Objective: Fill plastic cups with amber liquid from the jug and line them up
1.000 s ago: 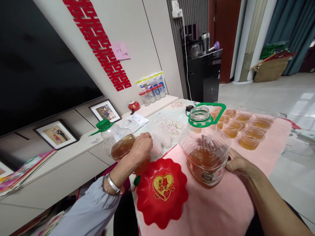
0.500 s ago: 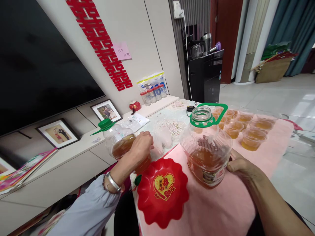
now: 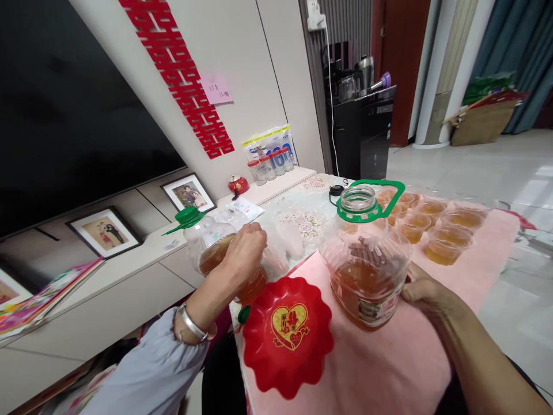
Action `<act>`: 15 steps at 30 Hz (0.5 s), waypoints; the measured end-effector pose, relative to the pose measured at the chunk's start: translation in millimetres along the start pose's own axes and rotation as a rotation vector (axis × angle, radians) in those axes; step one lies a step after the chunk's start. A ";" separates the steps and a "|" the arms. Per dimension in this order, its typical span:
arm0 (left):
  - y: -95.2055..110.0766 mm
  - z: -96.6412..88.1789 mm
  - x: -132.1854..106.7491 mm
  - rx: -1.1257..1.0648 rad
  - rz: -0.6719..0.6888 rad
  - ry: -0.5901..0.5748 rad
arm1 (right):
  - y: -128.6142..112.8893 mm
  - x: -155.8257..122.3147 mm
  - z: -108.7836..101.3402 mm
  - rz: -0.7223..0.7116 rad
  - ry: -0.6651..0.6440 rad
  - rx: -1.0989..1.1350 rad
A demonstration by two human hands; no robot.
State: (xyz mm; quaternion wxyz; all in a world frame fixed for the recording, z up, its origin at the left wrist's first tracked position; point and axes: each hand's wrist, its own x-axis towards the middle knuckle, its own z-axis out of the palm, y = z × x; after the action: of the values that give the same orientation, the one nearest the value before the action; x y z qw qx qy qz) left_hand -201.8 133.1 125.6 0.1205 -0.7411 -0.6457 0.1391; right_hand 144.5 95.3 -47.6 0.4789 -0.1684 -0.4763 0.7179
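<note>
A clear plastic jug [image 3: 367, 271] with a green handle ring and no cap stands on the pink cloth, part filled with amber liquid. My right hand [image 3: 425, 294] grips its lower right side, the thumb in front and the other fingers mostly hidden. My left hand [image 3: 246, 248] is closed, back upward, in front of a second jug [image 3: 211, 248] of amber liquid with a green cap [image 3: 190, 216]. What its curled fingers hold, if anything, is hidden. A red scalloped plate [image 3: 287, 340] with a gold heart print lies between my arms.
Several clear cups [image 3: 449, 242] of amber liquid stand at the right on the pink cloth [image 3: 371, 369]. Crumpled clear plastic [image 3: 283, 248] lies beyond my left hand. Red-lidded jars [image 3: 270, 167] and framed photos [image 3: 103, 230] line the white cabinet [image 3: 151, 282].
My left hand has risen slightly and moved a little to the left, its fingers curled more tightly. The right hand stays on the jug. The whole view has shifted slightly.
</note>
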 end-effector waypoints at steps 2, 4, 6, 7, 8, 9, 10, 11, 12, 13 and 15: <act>-2.1 -3.2 -0.8 0.004 -0.010 0.003 | -0.2 -0.2 0.1 0.001 -0.003 -0.002; -2.0 -7.4 -3.5 0.007 -0.013 0.000 | 1.5 -0.6 -2.6 0.005 -0.006 -0.006; 0.2 -10.4 -6.6 0.002 -0.014 -0.010 | 4.0 -1.2 -6.2 0.009 -0.006 -0.008; 1.7 -10.9 -7.9 -0.003 -0.014 -0.016 | 5.1 -1.5 -7.6 0.011 -0.006 -0.009; 3.3 -10.8 -9.0 -0.009 -0.015 -0.024 | 5.9 -1.7 -8.4 0.012 -0.004 -0.009; 4.8 -10.1 -9.7 -0.015 -0.018 -0.031 | 6.3 -1.8 -8.7 0.014 -0.003 -0.012; 6.2 -9.1 -10.2 -0.022 -0.020 -0.037 | 6.3 -1.9 -8.4 0.013 0.000 -0.016; 7.2 -7.9 -10.5 -0.028 -0.022 -0.043 | 5.9 -1.9 -7.7 0.013 0.003 -0.021; 7.9 -6.7 -10.7 -0.034 -0.022 -0.045 | 5.3 -1.9 -6.8 0.012 0.006 -0.028; 8.1 -5.7 -10.7 -0.040 -0.020 -0.044 | 4.5 -1.7 -6.0 0.011 0.010 -0.035; 7.5 -4.4 -10.3 -0.052 -0.017 -0.039 | 3.2 -1.4 -4.9 0.014 0.012 -0.045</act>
State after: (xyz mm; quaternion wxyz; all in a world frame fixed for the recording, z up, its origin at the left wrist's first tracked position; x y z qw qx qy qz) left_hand -194.6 121.8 127.6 0.0898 -0.7356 -0.6576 0.1357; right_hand 147.0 96.4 -53.0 0.4727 -0.1870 -0.4883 0.7093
